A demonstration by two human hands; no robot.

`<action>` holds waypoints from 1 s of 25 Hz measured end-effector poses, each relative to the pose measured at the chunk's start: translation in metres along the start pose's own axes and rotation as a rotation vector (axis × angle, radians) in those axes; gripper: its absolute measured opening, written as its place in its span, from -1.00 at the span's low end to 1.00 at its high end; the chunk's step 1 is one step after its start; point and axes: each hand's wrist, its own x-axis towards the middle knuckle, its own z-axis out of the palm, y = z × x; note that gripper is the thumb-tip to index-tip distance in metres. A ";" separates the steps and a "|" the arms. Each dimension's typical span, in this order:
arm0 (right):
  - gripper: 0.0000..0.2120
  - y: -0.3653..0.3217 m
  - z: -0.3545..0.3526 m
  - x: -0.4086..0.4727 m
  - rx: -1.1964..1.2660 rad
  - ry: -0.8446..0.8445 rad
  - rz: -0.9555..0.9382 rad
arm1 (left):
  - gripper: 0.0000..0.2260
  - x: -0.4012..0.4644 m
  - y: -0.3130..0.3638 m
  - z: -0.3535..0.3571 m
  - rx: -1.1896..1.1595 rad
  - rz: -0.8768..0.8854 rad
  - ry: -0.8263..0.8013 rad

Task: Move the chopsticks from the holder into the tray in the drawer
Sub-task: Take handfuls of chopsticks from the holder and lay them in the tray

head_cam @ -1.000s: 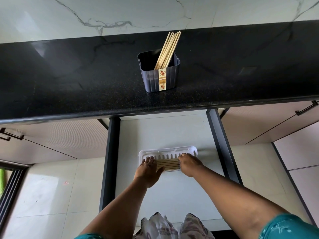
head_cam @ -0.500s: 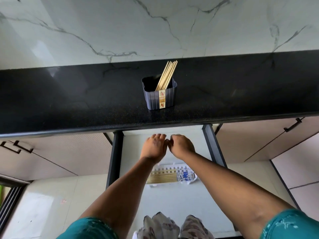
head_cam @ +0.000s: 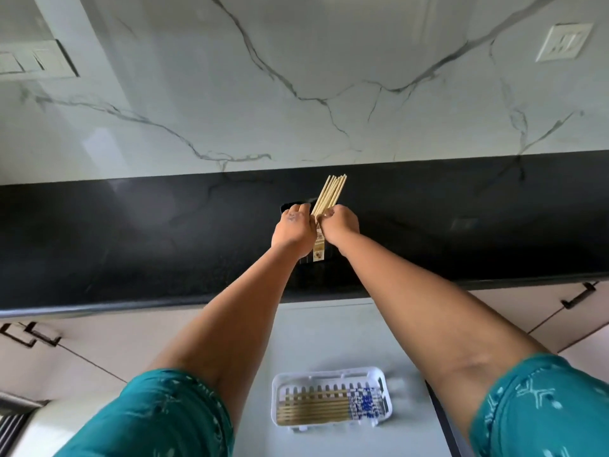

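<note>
Several pale wooden chopsticks (head_cam: 330, 194) stand tilted in the dark holder (head_cam: 290, 206) on the black counter; my hands cover most of the holder. My left hand (head_cam: 293, 230) rests against the holder's left side, fingers curled at the sticks. My right hand (head_cam: 339, 225) pinches the base of the bundle from the right. Below, the white slotted tray (head_cam: 280, 387) lies in the open drawer (head_cam: 316, 338) with several chopsticks (head_cam: 313, 410) laid flat, their blue-patterned ends to the right.
The black countertop (head_cam: 131, 242) runs the full width under a white marble wall. A wall socket (head_cam: 563, 42) sits upper right, a switch plate (head_cam: 36, 62) upper left. Closed cabinet fronts with dark handles (head_cam: 578, 295) flank the drawer.
Both hands rose from the tray in the drawer up to the holder on the counter and closed around the standing chopsticks. The view tilted upward.
</note>
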 end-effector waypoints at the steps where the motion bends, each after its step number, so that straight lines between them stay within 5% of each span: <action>1: -0.68 -0.003 0.003 0.010 -0.024 -0.017 0.025 | -0.66 0.011 -0.003 0.003 0.011 -0.019 -0.025; 7: -0.67 -0.026 0.019 0.064 0.232 -0.155 0.310 | -0.52 0.046 -0.011 0.027 0.010 -0.077 -0.185; 10: -0.68 -0.028 0.027 0.083 0.269 -0.243 0.386 | -0.61 0.053 -0.017 0.032 -0.086 -0.077 -0.168; 25: -0.74 -0.024 0.035 0.094 0.051 -0.040 0.244 | -0.57 0.053 -0.024 0.037 -0.109 0.001 -0.066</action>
